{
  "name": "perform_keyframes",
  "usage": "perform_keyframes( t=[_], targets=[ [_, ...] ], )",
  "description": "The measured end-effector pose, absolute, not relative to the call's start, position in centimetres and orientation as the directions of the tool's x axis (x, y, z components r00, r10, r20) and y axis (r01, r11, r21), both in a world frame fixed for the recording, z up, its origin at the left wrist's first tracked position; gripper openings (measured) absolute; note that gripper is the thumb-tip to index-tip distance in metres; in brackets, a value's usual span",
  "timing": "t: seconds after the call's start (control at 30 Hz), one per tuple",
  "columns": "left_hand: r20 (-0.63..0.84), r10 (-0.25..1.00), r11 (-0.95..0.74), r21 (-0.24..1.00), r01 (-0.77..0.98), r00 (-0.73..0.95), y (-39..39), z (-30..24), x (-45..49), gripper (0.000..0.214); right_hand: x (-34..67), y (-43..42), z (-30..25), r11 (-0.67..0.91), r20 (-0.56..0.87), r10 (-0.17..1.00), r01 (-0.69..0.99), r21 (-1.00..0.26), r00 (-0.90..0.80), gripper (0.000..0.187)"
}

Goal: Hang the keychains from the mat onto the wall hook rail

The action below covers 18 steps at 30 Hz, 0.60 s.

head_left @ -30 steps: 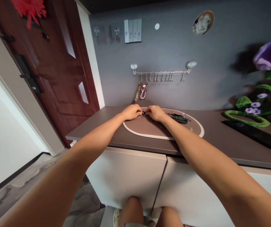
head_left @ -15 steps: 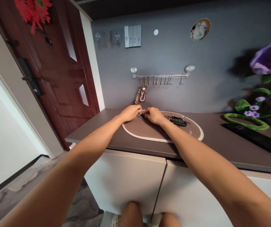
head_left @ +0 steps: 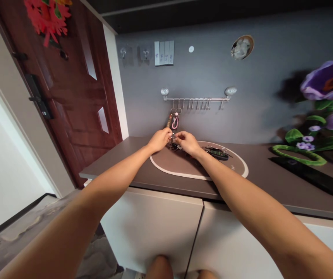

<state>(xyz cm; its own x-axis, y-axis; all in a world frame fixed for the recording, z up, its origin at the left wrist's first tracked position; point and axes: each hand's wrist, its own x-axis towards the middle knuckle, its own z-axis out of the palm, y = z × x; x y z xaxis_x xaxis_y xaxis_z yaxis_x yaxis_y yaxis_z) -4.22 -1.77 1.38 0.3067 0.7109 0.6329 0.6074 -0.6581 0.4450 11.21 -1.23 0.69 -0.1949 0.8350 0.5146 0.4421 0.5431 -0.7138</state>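
Note:
My left hand (head_left: 160,140) is closed in a pinch on a metal key ring (head_left: 173,136). From the other side my right hand (head_left: 186,142) pinches at the same ring, thumb and forefinger together. Dark keys (head_left: 174,146) hang or lie just under the fingers; I cannot tell if they touch the mat. Both hands are over the left part of an oval brown mat (head_left: 181,170) with a pale rim. To the right of my right hand, another bunch of keys with a black and green tag (head_left: 218,154) lies on the mat.
A clear hook rail (head_left: 197,99) is fixed to the grey wall, with a pink-strapped keychain (head_left: 175,121) and a brown one (head_left: 169,120) hanging from it. On the right of the counter lie a long black object (head_left: 311,176) and purple fabric flowers (head_left: 329,83). A door (head_left: 76,93) stands left.
My hands have come up a little from the mat, and the key ring now shows between them. The view has tilted slightly upward. The other bunch of keys stays on the mat.

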Motion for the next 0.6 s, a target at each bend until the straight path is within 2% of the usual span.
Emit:
perform_keyframes(
  t=[0.2, 0.43, 0.6],
  targets=[
    [0.578, 0.784, -0.615, 0.672, 0.412, 0.226, -1.5, 1.1, -3.8, 0.01, 11.0, -1.8, 1.0, 0.547, 0.507, 0.836, 0.263, -0.795, -0.209, 0.012],
    [0.561, 0.801, -0.598, 0.739, 0.31, 0.206, -1.3, 0.9, -3.6, 0.008, 11.0, -1.3, 0.9, 0.491, 0.468, 0.859, 0.078, -0.868, -0.206, 0.016],
    [0.555, 0.798, -0.602, 0.746, 0.285, 0.235, -1.4, 0.8, -3.5, 0.008, 11.2, -0.6, 0.4, 0.469, 0.454, 0.868, 0.032, -0.883, -0.2, 0.025]
  ],
)
